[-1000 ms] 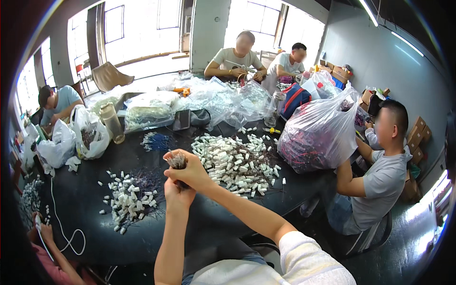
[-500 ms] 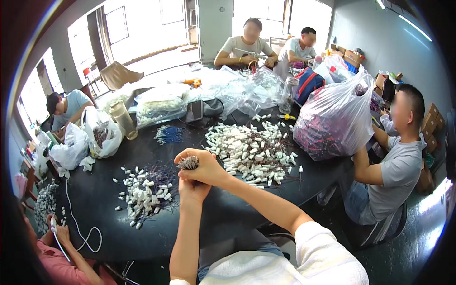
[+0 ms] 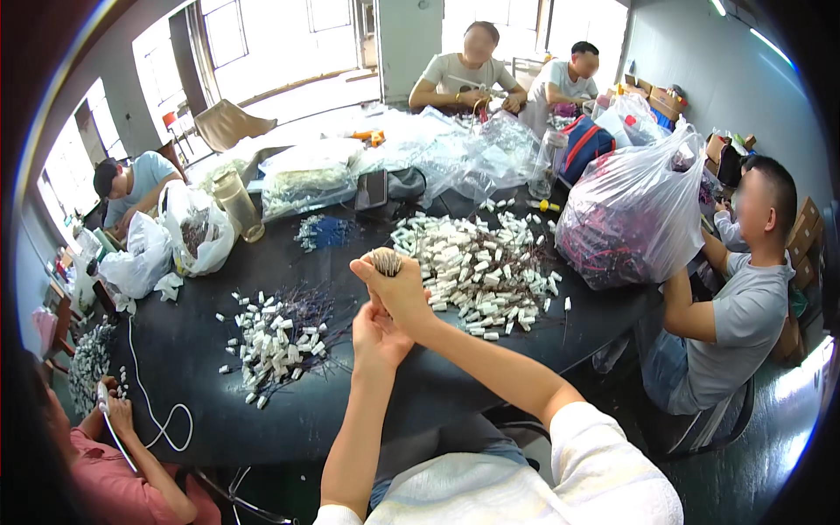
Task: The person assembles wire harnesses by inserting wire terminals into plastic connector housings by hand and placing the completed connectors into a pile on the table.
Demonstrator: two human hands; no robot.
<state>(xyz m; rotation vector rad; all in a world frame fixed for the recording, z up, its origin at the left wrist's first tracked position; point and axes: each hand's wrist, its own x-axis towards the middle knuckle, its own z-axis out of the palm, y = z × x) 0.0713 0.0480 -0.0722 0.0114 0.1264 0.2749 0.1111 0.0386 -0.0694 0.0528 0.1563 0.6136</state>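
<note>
Bundle (image 3: pixel 385 261) of thin wires sits upright over the table (image 3: pixel 350 411), raised higher than a second ago; our right hand (image 3: pixel 404 293) clamps it, our left hand (image 3: pixel 378 337) cups below, gathering the ends even.

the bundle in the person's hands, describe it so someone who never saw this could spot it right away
Start at the big dark table and find the two forearms rising from the lower edge. The right hand grips a bundle of thin wires upright, with the left hand just beneath. Unlike the loose white pieces heaped on the table, it is held above it, ends fanned like a brush.
</note>
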